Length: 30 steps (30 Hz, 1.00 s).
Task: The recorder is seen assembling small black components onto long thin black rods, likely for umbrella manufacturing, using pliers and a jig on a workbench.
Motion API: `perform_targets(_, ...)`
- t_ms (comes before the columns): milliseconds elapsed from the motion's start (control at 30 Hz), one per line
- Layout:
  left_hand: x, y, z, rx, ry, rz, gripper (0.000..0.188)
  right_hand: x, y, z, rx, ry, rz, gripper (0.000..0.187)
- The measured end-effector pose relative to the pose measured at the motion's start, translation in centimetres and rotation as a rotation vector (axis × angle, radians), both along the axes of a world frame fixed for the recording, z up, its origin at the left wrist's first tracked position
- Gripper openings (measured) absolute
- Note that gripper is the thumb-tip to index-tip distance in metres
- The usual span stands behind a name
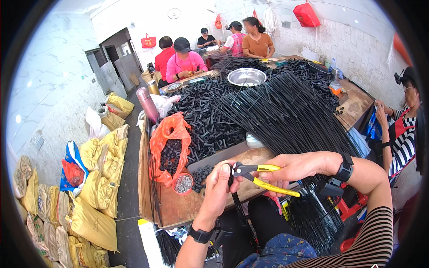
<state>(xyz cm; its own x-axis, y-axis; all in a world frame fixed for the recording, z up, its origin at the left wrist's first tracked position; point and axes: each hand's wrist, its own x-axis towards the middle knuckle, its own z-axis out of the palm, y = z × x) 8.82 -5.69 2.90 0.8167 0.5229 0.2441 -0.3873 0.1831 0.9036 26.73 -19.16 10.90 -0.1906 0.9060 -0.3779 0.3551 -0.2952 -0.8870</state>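
My right hand (297, 169) is closed around yellow-handled pliers (276, 186); the handles are spread apart. The dark jaws reach the fingertips of my left hand (217, 190). That hand pinches a slim black piece (237, 203), a rod or strip by its look, which hangs down below the fingers. Its upper end is partly hidden by my fingers, so I cannot tell exactly what the jaws grip. Just left of my left hand stands a small pink bowl (183, 183) of tiny silvery parts. Small black rings (203, 174) lie beside it.
Black tubular parts (208, 118) heap over the wooden table (172, 212). Long black rods (290, 116) lie bundled at right. A red plastic bag (172, 129) and a metal basin (246, 77) stand among them. Yellow sacks (94, 221) line the left wall. Several people sit around.
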Motion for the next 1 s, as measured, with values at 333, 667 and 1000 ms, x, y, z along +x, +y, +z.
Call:
perform_targets(333,-0.2,0.2,-0.3,-0.073,-0.037,-0.057,0.037,-1.1,-0.5,-0.1,-0.057,0.055,-0.076,0.034)
perform_targets(667,0.8,-0.9,-0.5,0.095,0.011,0.116,0.035,-3.0,-1.6,0.6,0.119,-0.264,-0.142,0.033)
perform_targets(1000,0.1,0.2,-0.2,-0.07,-0.064,-0.03,0.04,-2.2,-0.8,2.5,0.146,-0.514,-0.053,0.036)
